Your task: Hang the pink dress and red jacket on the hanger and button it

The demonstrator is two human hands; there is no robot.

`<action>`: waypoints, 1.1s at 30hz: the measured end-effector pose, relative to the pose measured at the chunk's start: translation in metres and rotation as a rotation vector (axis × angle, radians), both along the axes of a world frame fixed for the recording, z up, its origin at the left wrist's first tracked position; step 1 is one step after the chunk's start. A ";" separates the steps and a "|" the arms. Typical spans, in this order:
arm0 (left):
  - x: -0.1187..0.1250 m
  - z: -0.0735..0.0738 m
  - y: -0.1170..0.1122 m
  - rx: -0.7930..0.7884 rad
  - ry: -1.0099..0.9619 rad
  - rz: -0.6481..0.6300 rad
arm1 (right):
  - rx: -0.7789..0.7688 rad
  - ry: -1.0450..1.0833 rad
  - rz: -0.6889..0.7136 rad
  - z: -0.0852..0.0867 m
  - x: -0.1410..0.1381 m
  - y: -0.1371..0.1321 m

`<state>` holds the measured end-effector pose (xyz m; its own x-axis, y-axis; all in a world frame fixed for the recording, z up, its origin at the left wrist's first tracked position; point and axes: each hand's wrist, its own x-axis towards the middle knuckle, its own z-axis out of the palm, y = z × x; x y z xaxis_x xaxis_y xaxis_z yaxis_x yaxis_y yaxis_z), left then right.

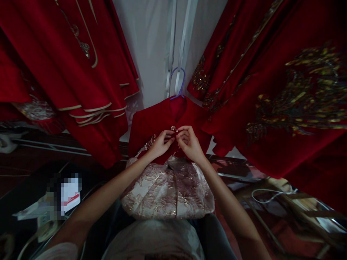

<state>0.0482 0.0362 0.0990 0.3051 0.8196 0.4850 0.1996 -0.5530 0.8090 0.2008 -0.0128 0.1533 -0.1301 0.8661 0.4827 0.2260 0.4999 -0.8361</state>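
Note:
A red jacket (151, 122) with beaded trim hangs in front of me on a purple hanger (181, 81). A pale brocade skirt (168, 191) with a shiny floral pattern spreads below it, over my lap. My left hand (162, 143) is closed in a pinch at the jacket's front opening. Close beside it, my right hand (189, 142) pinches the same spot, the fingertips of both hands almost meeting. A small round beaded ornament (173, 128) shows just above the fingertips. The exact bit of the front edge between the fingers is too small to make out.
Red garments with pale piping (97, 90) hang on the left. More red garments with gold embroidery (306, 94) hang on the right. Behind the hanger are white metal bars (170, 43). A dark surface with a blurred white box (71, 193) lies lower left; a wooden frame (298, 213) stands lower right.

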 end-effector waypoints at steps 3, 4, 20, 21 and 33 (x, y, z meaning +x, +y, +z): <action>-0.001 0.004 -0.009 0.182 0.170 0.144 | 0.067 -0.082 -0.101 0.001 0.001 0.006; -0.002 0.005 -0.012 0.253 0.253 0.211 | 0.067 -0.113 -0.152 -0.003 0.003 0.011; -0.031 0.000 0.005 0.216 0.399 0.226 | -0.131 -0.609 -0.501 -0.086 -0.017 0.043; -0.036 0.003 0.003 0.185 0.364 0.198 | -0.132 -0.610 -0.509 -0.085 -0.018 0.046; -0.055 0.014 -0.010 0.158 0.260 0.117 | -0.024 -0.316 -0.411 -0.048 -0.007 0.017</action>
